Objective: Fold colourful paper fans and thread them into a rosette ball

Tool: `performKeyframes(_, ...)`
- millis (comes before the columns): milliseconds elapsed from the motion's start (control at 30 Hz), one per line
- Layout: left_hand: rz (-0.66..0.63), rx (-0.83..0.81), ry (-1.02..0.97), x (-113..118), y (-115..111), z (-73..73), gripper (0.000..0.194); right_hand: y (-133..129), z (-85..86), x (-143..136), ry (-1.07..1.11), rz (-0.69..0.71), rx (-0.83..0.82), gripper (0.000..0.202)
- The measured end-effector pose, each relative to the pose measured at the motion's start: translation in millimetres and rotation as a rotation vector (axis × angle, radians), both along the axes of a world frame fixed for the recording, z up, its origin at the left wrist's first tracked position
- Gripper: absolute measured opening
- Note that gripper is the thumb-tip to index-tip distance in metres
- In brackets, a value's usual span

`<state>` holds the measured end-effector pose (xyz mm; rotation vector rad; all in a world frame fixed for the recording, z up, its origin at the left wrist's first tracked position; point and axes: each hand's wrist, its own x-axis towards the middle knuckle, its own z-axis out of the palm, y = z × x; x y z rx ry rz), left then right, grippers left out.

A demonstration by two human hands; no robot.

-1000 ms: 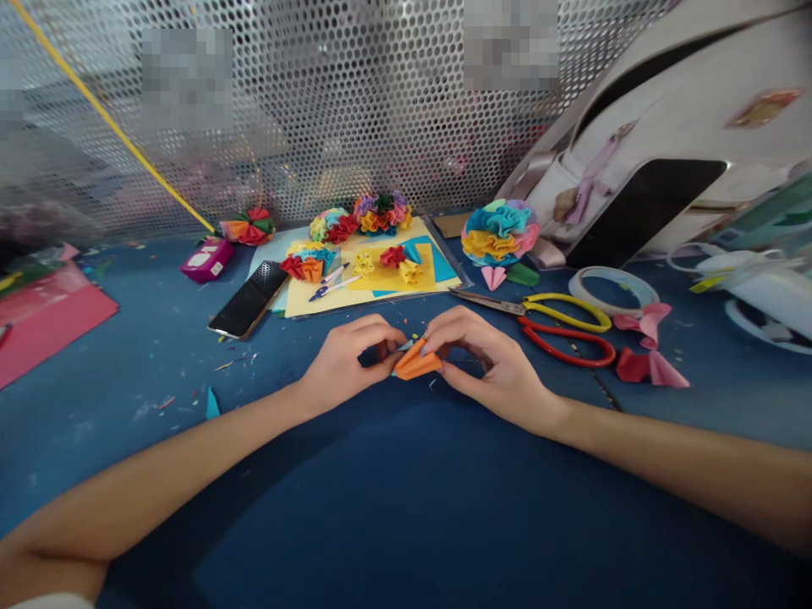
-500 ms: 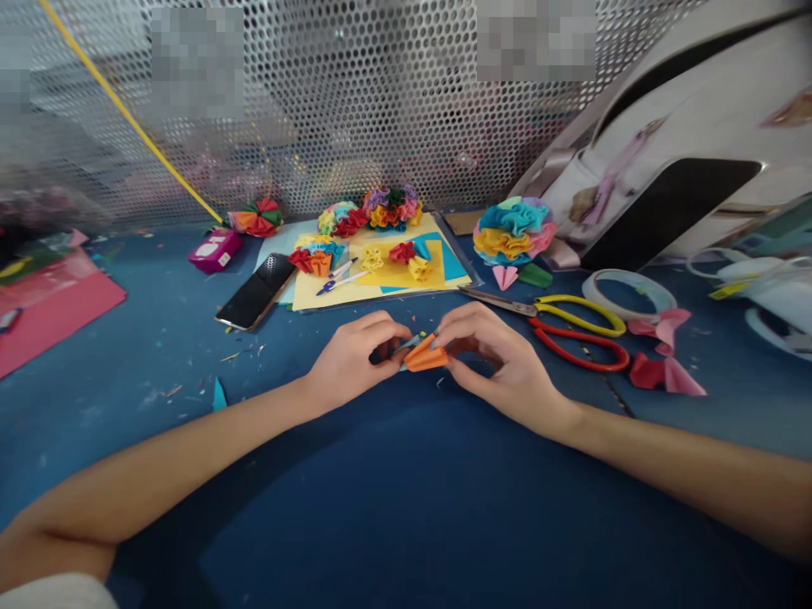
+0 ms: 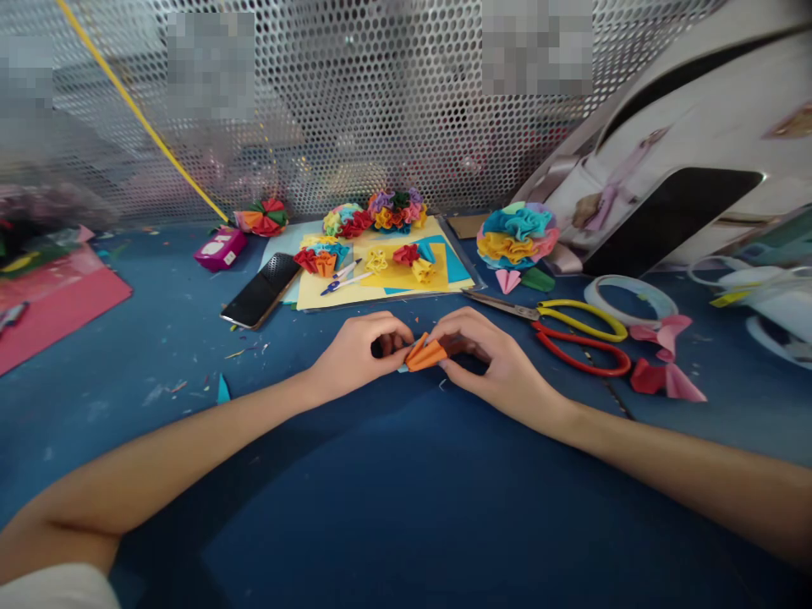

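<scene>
Between both hands, just above the blue table [image 3: 393,491], is a folded orange paper piece [image 3: 426,353] with pleats. My left hand [image 3: 364,348] pinches its left side with thumb and fingertips; a bit of light blue paper shows beneath that edge. The thumb and fingers of my right hand [image 3: 487,351] close on the right side of the orange paper. Beyond the hands lie yellow sheets [image 3: 310,294] bearing small pleated paper pieces [image 3: 415,260] and pens [image 3: 346,282]. Scissors [image 3: 587,338] with yellow and red handles rest to the right of my right hand.
A phone [image 3: 261,290] and purple box [image 3: 220,248] lie at left, near a pink sheet [image 3: 82,309]. At right are a tape roll [image 3: 629,299], pink and red paper pieces [image 3: 666,372], a paper ball [image 3: 518,235] and a pale backpack [image 3: 716,127]. A perforated metal panel [image 3: 381,101] stands behind.
The orange paper has turned slightly and shows more of its pleats. My right fingers have shifted a little along its edge. The whole view has moved slightly.
</scene>
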<state>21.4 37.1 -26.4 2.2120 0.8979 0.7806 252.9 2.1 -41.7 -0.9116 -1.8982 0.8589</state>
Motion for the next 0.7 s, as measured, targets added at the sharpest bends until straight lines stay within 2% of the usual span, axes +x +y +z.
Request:
performKeyframes(167,-0.026,0.015,0.049,-1,4,5.8,0.016,1,-1.9,1,-0.057,-0.006,0.001,0.022)
performKeyframes(400,-0.042,-0.163,-0.022,0,4,12.4,0.007,-2,2.1,-2,-0.080,-0.005,-0.036,0.020)
performKeyframes(600,-0.057,-0.207,0.016,2,3,14.3,0.005,-5,7.0,-2,-0.039,0.025,-0.024,0.024)
performKeyframes(700,-0.051,-0.168,0.039,3,-3,16.6,0.006,-3,7.9,1,0.000,0.050,-0.049,0.012)
